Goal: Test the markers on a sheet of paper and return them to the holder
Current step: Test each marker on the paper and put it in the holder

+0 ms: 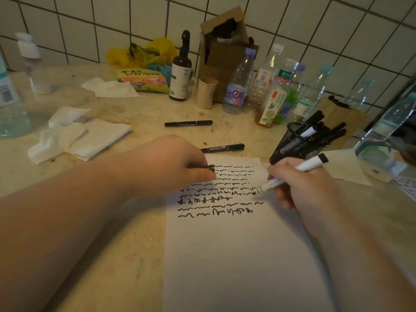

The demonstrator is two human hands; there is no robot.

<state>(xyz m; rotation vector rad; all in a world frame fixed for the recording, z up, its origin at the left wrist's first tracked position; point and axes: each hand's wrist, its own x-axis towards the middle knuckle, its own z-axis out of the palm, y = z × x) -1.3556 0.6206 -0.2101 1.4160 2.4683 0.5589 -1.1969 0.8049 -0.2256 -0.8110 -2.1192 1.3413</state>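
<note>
Nearest to us lies the sheet of paper (236, 255), its near part blank, its far part filled with rows of black wavy scribbles; it rests flat on the pale stone counter (126, 255). Our left hand (171, 163) rests on the paper's far left corner, its fingers curled round a small black cap (210, 167) pinched between thumb and fingertips. Our right hand (301, 188) grips a white-barrelled marker (292, 174) in a writing hold, fingers wrapped about the barrel; its tip touches the paper at the right end of a scribbled row, and its black end points up and to the right.

Just beyond the paper's far edge lies a capped black marker (222, 148), lengthwise left to right; farther off, well apart from it, lies a second black marker (188, 123) in the same direction. To the right of the paper's far corner stands the black mesh holder (290, 143), tilted to the left, with several black markers (324, 131) standing in it.

To the left lie crumpled white tissues (76, 134); farther still we see a dark pump bottle (181, 70), a paper cup (206, 92), a row of plastic bottles (238, 86), an open cardboard box (225, 43) and a yellow bag (144, 52), all against the white tiled wall (90, 19).
</note>
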